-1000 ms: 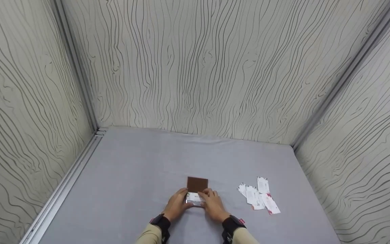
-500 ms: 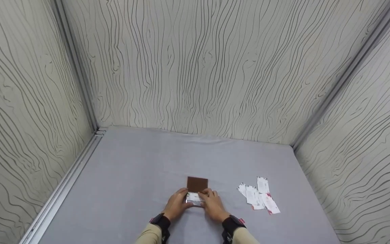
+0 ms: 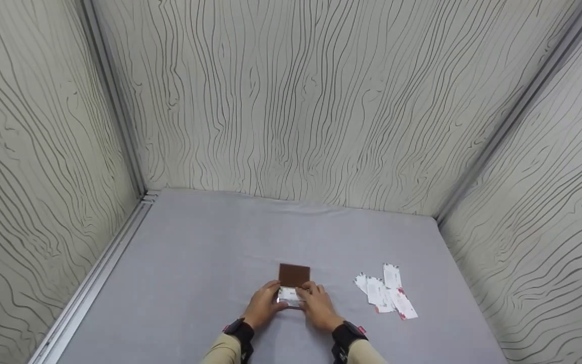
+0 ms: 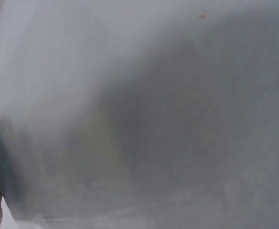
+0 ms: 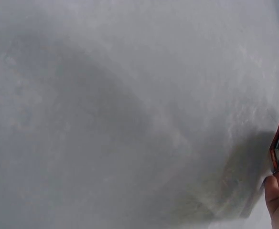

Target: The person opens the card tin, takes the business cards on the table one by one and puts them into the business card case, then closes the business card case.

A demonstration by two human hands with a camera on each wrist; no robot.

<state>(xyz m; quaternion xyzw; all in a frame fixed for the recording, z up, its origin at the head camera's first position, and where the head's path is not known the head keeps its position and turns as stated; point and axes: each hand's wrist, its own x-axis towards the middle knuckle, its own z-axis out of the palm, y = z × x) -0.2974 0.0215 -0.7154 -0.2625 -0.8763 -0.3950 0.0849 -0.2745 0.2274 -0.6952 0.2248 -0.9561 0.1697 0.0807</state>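
Near the table's front edge, the left hand (image 3: 263, 305) and right hand (image 3: 317, 305) both pinch a small white card (image 3: 289, 294), seemingly sliding it into the open flat brown leather card holder (image 3: 294, 275) on the grey cloth-covered table (image 3: 210, 253). It likely needs pushing fully home next. Further right, well apart, lies a loose scatter of white printed cards (image 3: 385, 292).

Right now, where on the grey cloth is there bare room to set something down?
Bare grey cloth runs from the left rail to the brown card holder, and behind it to the back wall. A narrow strip separates the holder from the loose cards. It is crowded around both hands and at the cards.
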